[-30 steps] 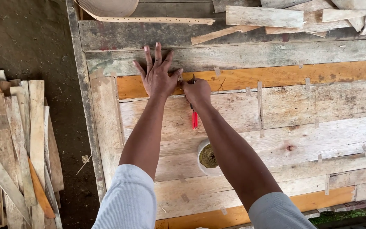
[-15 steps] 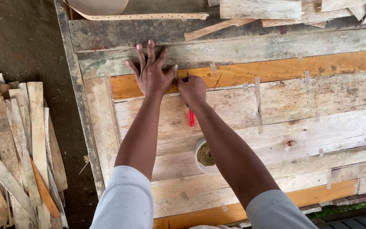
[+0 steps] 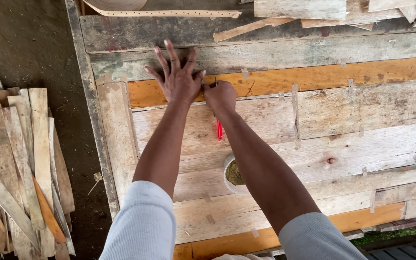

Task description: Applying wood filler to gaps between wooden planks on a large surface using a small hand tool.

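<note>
The left hand (image 3: 178, 79) lies flat in the upper middle of the frame, fingers spread wide and palm pressed on the boards, its fingertips on a grey plank and its heel over the orange plank (image 3: 314, 79) below it. The right hand (image 3: 220, 96) sits just beside it, touching at the thumb, curled into a fist around a red-handled tool (image 3: 219, 130); the red handle sticks out below the wrist, and the working end is hidden by the fist. Both arms stretch straight up the frame from pale ribbed sleeves at the bottom edge.

Under the right forearm, near the centre, stands a small white cup (image 3: 234, 175) with a yellow-brown paste inside, partly hidden by the arm.

The hands work on a large panel (image 3: 362, 144) of worn planks laid side by side, grey, pale and orange, with short thin strips fixed across the seams. Loose offcuts (image 3: 299, 9) lie along the top edge, and a tan perforated strap (image 3: 164, 13) runs from a roll in the upper left.

Left of the panel is dark earth floor (image 3: 20, 38), and at the left edge a pile of slats (image 3: 20, 163).
</note>
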